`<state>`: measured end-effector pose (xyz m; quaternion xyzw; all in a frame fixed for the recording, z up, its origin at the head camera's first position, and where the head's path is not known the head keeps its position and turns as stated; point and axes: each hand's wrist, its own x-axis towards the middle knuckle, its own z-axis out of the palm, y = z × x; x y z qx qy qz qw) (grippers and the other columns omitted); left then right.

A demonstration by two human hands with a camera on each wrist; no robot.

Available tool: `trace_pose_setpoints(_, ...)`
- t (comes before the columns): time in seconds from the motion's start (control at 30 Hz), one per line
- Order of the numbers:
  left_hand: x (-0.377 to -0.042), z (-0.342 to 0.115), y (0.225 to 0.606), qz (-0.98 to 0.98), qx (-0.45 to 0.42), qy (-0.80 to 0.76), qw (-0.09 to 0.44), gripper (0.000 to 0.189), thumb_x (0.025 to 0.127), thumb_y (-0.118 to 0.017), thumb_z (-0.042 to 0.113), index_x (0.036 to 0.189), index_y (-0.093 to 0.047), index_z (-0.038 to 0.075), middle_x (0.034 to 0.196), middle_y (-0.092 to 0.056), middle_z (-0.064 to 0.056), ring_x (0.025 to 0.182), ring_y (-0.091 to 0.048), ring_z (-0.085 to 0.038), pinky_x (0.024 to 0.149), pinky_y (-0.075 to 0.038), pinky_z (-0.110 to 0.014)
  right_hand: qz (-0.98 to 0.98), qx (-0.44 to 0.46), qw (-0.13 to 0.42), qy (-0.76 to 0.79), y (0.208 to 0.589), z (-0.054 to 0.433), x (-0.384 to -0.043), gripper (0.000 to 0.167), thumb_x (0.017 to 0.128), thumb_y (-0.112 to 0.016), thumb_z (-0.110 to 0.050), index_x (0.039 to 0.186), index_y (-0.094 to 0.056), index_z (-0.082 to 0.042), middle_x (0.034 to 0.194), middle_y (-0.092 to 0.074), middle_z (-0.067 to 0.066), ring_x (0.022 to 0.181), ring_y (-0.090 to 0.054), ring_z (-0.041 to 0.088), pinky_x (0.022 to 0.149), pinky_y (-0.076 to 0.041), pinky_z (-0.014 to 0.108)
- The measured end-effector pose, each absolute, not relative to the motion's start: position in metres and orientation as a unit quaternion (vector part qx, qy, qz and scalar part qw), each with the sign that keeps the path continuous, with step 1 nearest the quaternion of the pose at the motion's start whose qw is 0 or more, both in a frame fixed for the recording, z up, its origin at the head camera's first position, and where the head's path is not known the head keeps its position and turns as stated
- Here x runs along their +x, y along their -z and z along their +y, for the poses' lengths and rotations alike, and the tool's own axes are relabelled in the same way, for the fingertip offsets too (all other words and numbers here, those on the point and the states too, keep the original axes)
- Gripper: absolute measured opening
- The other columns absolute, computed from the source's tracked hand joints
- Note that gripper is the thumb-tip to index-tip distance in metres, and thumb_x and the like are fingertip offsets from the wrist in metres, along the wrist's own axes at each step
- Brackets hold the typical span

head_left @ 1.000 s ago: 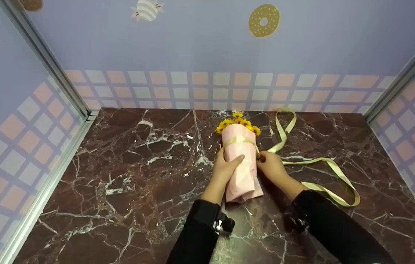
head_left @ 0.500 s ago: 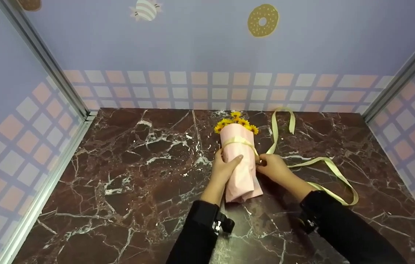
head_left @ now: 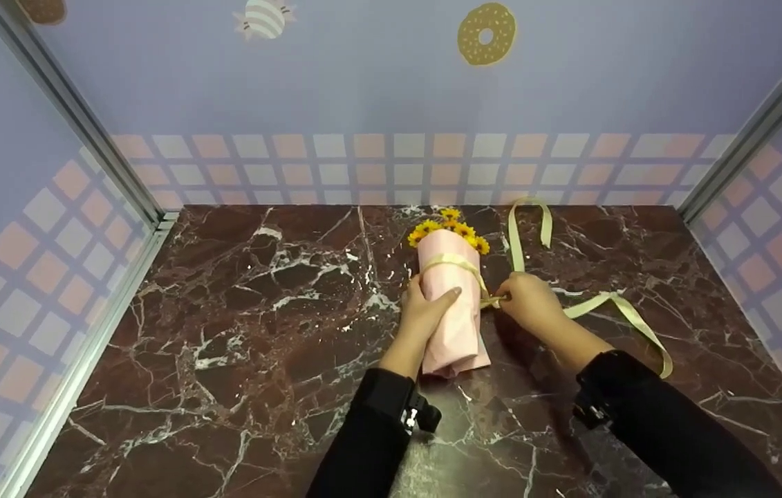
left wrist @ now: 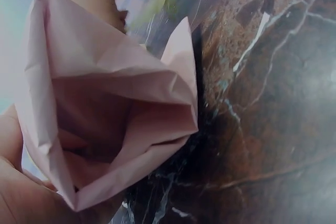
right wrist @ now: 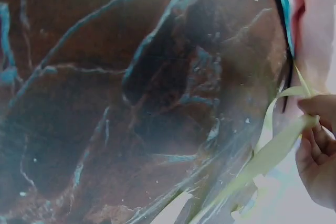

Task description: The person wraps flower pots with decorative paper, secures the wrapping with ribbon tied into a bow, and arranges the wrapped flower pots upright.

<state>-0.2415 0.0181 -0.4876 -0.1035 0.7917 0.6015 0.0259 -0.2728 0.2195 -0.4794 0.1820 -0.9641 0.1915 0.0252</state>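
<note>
A bouquet of yellow flowers (head_left: pixel 463 229) wrapped in pink paper (head_left: pixel 451 325) lies on the marble-patterned table. My left hand (head_left: pixel 422 315) grips the wrap from its left side, thumb over the front. A pale yellow ribbon (head_left: pixel 447 259) circles the upper wrap. At the bouquet's right side my right hand (head_left: pixel 532 302) pinches the ribbon (right wrist: pixel 278 148) between thumb and fingertips, a short stretch running from there to the wrap. In the left wrist view, the wrap's lower end (left wrist: pixel 121 80) gapes with folded edges.
One ribbon tail (head_left: pixel 515 238) loops toward the back wall; another ribbon tail (head_left: pixel 629 311) curves out to the right. The marble-patterned table (head_left: pixel 245 387) meets checkered wall panels (head_left: pixel 363 166) at the back and sides.
My right hand has moved slightly right, away from the wrap, drawing the ribbon out with it. The ribbon tails have shifted. My left hand keeps its grip on the bouquet.
</note>
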Motion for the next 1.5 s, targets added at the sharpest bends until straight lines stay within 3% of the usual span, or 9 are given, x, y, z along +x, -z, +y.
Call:
trace_pose_setpoints(0.3, -0.24, 0.024, 0.488, 0.783, -0.104, -0.614, 0.004, 0.084, 0.083, -0.074, 0.033, 0.147, -0.031, 0.0, 0.144, -0.04, -0.025, 0.129, -0.042, -0.038, 0.108, -0.035, -0.046, -0.944, 0.111, 0.002, -0.311, 0.451, 0.224, -0.278, 0.014, 0.091, -0.065, -0.01, 0.095, -0.076, -0.001, 0.089, -0.072, 0.011, 0.071, -0.059, 0.022, 0.063, -0.046, 0.035)
trace_pose_setpoints(0.43, -0.239, 0.025, 0.489, 0.783, -0.106, -0.612, 0.003, 0.084, 0.083, -0.074, 0.032, 0.147, -0.031, 0.0, 0.143, -0.04, -0.025, 0.128, -0.043, -0.038, 0.107, -0.036, -0.047, -0.936, 0.151, 0.019, -0.317, 0.444, 0.217, -0.282, 0.012, 0.092, -0.067, -0.011, 0.093, -0.074, -0.001, 0.091, -0.07, 0.012, 0.08, -0.062, 0.026, 0.071, -0.051, 0.04)
trace_pose_setpoints(0.53, -0.239, 0.026, 0.491, 0.781, -0.107, -0.616, 0.001, 0.083, 0.084, -0.074, 0.032, 0.147, -0.031, 0.0, 0.143, -0.041, -0.025, 0.128, -0.043, -0.038, 0.107, -0.036, -0.046, -0.935, 0.182, 0.032, -0.302, 0.441, 0.21, -0.284, 0.01, 0.091, -0.069, -0.011, 0.091, -0.072, -0.001, 0.089, -0.066, 0.011, 0.078, -0.06, 0.026, 0.07, -0.05, 0.041)
trace_pose_setpoints(0.7, -0.24, 0.027, 0.492, 0.779, -0.102, -0.618, -0.004, 0.081, 0.084, -0.075, 0.031, 0.146, -0.033, 0.0, 0.142, -0.042, -0.025, 0.127, -0.044, -0.037, 0.106, -0.037, -0.046, -0.918, 0.165, 0.012, -0.361, 0.432, 0.198, -0.288, 0.007, 0.09, -0.067, -0.005, 0.092, -0.071, 0.0, 0.082, -0.068, 0.01, 0.071, -0.059, 0.022, 0.063, -0.049, 0.033)
trace_pose_setpoints(0.87, -0.24, 0.026, 0.493, 0.78, -0.105, -0.617, -0.006, 0.082, 0.084, -0.075, 0.031, 0.146, -0.033, 0.0, 0.142, -0.042, -0.025, 0.127, -0.044, -0.038, 0.106, -0.037, -0.046, -0.893, 0.16, -0.031, -0.419, 0.425, 0.192, -0.294, 0.014, 0.094, -0.059, 0.0, 0.1, -0.071, 0.004, 0.084, -0.07, 0.014, 0.065, -0.06, 0.018, 0.057, -0.048, 0.025)
trace_pose_setpoints(0.97, -0.24, 0.026, 0.493, 0.778, -0.107, -0.618, -0.003, 0.083, 0.084, -0.074, 0.032, 0.147, -0.032, 0.0, 0.143, -0.04, -0.025, 0.129, -0.042, -0.038, 0.108, -0.035, -0.046, -0.905, 0.175, -0.036, -0.387, 0.423, 0.188, -0.297, 0.016, 0.094, -0.059, -0.001, 0.103, -0.072, 0.003, 0.092, -0.07, 0.016, 0.071, -0.06, 0.019, 0.061, -0.049, 0.029)
trace_pose_setpoints(1.17, -0.239, 0.026, 0.492, 0.785, -0.105, -0.611, 0.0, 0.084, 0.084, -0.074, 0.034, 0.147, -0.031, 0.0, 0.143, -0.04, -0.026, 0.13, -0.04, -0.039, 0.107, -0.035, -0.048, -0.942, 0.187, -0.02, -0.279, 0.42, 0.177, -0.303, 0.025, 0.09, -0.068, -0.014, 0.112, -0.072, -0.003, 0.118, -0.066, 0.018, 0.108, -0.06, 0.034, 0.091, -0.048, 0.048)
trace_pose_setpoints(1.33, -0.237, 0.025, 0.49, 0.79, -0.103, -0.605, -0.007, 0.083, 0.083, -0.075, 0.033, 0.145, -0.033, -0.001, 0.141, -0.042, -0.026, 0.128, -0.042, -0.039, 0.107, -0.036, -0.048, -0.958, 0.205, -0.004, -0.2, 0.421, 0.165, -0.309, 0.026, 0.088, -0.07, -0.018, 0.11, -0.074, -0.006, 0.11, -0.07, 0.014, 0.099, -0.065, 0.032, 0.087, -0.051, 0.046)
trace_pose_setpoints(1.5, -0.238, 0.024, 0.488, 0.794, -0.1, -0.599, -0.011, 0.083, 0.082, -0.075, 0.035, 0.145, -0.034, -0.001, 0.14, -0.042, -0.026, 0.128, -0.042, -0.039, 0.107, -0.036, -0.047, -0.961, 0.204, 0.002, -0.188, 0.423, 0.162, -0.311, 0.016, 0.089, -0.071, -0.019, 0.097, -0.078, -0.007, 0.099, -0.073, 0.01, 0.092, -0.067, 0.03, 0.083, -0.053, 0.045)
